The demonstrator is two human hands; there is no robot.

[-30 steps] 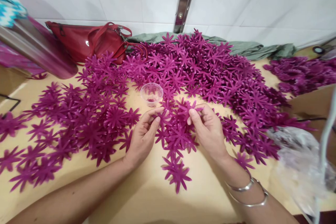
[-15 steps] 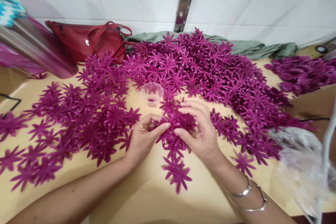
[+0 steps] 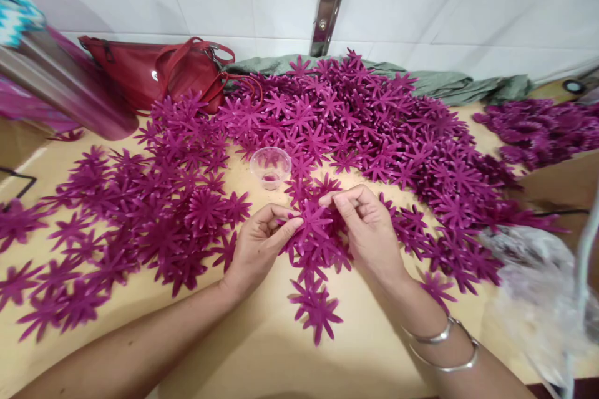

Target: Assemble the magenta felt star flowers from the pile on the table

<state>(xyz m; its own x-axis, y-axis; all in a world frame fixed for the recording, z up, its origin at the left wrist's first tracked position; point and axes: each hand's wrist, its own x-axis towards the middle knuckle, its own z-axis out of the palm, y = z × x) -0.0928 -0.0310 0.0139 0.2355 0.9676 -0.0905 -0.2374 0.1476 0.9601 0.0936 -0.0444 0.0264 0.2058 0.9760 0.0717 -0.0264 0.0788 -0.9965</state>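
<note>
Flower [image 3: 313, 223], one, pinched in left hand [image 3: 257, 243]; close by, right hand [image 3: 372, 234] with fingertips drawn together, cannot tell whether holding; farther, one cup [image 3: 270, 185]; far left, one bag [image 3: 135, 75].

Left hand [image 3: 258, 249] pinches a purple flower [image 3: 312, 222] by its petals, right over a small pile! Right hand [image 3: 369, 227] is just beside it, fingertips together, grip unclear, silver bangles [image 3: 435, 340] at the wrist. Clear cup [image 3: 270, 168] stands behind, big purple heap [image 3: 388, 124] beyond, red bag [image 3: 135, 75] back left against the wall [image 3: 397, 0].
</note>
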